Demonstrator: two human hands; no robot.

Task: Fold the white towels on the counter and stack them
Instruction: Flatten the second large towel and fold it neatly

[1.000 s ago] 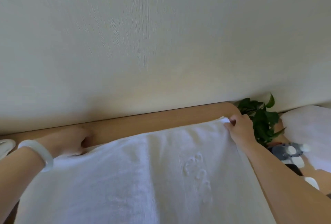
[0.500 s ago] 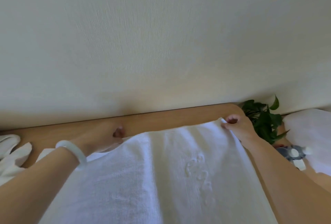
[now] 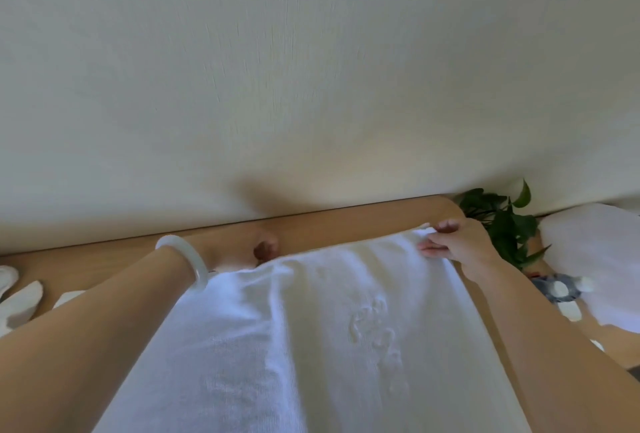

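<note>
A white towel [image 3: 311,346] with an embossed pattern lies spread over the wooden counter [image 3: 329,224], reaching toward me. My left hand [image 3: 242,252], a pale bangle on its wrist, grips the towel's far edge near the middle, fingers curled under the cloth. My right hand [image 3: 457,242] pinches the towel's far right corner between thumb and fingers. More white cloth [image 3: 17,297] lies at the left edge of the counter.
A cream wall [image 3: 311,69] rises right behind the counter. A green leafy plant [image 3: 502,221] stands at the right end, beside a white bundle [image 3: 599,259] and a small grey and white object [image 3: 557,289].
My left hand has slid right along the towel's far edge, toward my right hand, carrying the cloth with it. My right hand stays at the far right corner.
</note>
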